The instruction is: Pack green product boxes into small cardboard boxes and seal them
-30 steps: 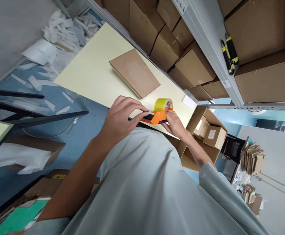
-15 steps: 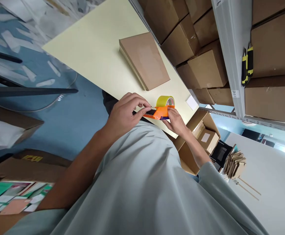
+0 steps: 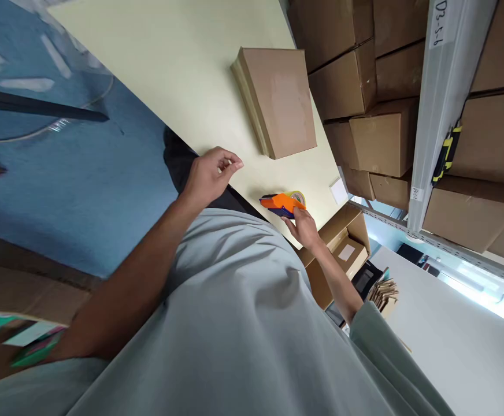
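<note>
My right hand [image 3: 305, 227] has its fingers on the near end of an orange and purple tape dispenser [image 3: 281, 203], its thumb below. The dispenser is low over the table, tilted; a roll of yellow tape [image 3: 297, 197] shows partly behind it. My left hand [image 3: 212, 175] is apart from it, over the table's edge, thumb and forefinger pinched together; whatever is between them is too small to make out. Farther up the table lies a flat brown cardboard box [image 3: 280, 104], with tape along its near left side.
The cream table [image 3: 182, 69] runs up to shelves with stacked cardboard boxes [image 3: 377, 138]. Yellow-black cutters [image 3: 447, 153] hang on the shelf post. A white card [image 3: 338, 190] lies at the table's right corner, beside an open carton [image 3: 351, 228]. Black bars [image 3: 39, 107] jut over the blue floor at left.
My left hand has moved left, away from the dispenser's front end. The dispenser has been turned and lowered in my right hand. The view has shifted.
</note>
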Motion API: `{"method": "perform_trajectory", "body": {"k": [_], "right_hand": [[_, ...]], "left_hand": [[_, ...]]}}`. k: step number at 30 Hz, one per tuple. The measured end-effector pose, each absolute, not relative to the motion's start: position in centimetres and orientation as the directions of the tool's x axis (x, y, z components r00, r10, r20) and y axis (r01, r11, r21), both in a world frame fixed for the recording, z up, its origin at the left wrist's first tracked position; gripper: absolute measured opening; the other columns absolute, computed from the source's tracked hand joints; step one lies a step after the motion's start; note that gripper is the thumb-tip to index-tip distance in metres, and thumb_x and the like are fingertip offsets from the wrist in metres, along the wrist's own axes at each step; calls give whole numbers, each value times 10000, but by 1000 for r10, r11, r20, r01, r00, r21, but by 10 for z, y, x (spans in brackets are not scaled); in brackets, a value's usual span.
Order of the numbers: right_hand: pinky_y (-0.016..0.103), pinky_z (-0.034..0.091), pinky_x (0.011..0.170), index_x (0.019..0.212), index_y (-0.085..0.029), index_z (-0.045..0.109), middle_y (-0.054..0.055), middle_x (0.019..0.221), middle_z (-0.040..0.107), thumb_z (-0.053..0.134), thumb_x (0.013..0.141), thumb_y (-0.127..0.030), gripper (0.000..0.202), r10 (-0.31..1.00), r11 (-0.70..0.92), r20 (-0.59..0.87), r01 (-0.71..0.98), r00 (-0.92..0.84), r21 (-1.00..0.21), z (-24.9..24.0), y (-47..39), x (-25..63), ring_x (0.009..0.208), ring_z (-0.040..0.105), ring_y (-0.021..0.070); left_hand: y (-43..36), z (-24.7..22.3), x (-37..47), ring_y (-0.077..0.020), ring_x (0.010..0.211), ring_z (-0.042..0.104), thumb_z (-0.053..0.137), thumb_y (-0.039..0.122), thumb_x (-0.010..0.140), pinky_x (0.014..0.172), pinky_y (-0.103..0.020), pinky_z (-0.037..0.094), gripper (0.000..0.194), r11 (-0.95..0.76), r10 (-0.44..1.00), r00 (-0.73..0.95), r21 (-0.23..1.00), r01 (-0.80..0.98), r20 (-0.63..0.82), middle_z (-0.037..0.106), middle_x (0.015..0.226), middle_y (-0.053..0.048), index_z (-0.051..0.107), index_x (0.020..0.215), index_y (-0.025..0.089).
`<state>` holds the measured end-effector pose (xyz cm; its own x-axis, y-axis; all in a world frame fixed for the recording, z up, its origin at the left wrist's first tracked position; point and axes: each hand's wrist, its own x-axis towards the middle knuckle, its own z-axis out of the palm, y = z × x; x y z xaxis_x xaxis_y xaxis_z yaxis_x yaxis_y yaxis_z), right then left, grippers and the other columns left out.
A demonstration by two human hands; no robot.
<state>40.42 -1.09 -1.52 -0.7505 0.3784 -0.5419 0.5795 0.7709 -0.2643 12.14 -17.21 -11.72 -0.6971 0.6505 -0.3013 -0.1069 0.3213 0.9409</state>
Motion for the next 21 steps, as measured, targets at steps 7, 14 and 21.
{"method": "perform_trajectory", "body": {"k": [7, 14, 21], "right_hand": [[470, 655, 977, 1388, -123, 614, 228, 1174, 781, 480, 1225, -514, 445, 540, 762, -544, 648, -643, -10, -49, -13, 374, 1126, 792, 360], [394, 661, 919, 1452, -76, 575, 260, 1258, 768, 464, 1235, -453, 449, 575, 766, -513, 640, -637, 64, -73, -22, 354, 1123, 801, 325], [424, 680, 905, 1377, -96, 630, 247, 1191, 784, 455, 1232, -403, 381, 631, 749, -459, 645, -625, 152, -93, -32, 352, 1087, 816, 333]], "left_hand": [[-131, -152, 104, -200, 998, 708, 736, 327, 992, 900, -321, 593, 75, 308, 673, -667, 941, -142, -321, 793, 1073, -34, 751, 1016, 257], [-102, -155, 83, -163, 973, 667, 697, 199, 983, 924, -327, 584, 127, 353, 680, -667, 933, -66, -304, 823, 1152, -64, 770, 1082, 168], [-76, -153, 101, -182, 1127, 712, 694, 314, 1044, 1113, -422, 608, 214, 350, 570, -733, 917, -192, -371, 794, 1225, -40, 731, 1236, 228]]}}
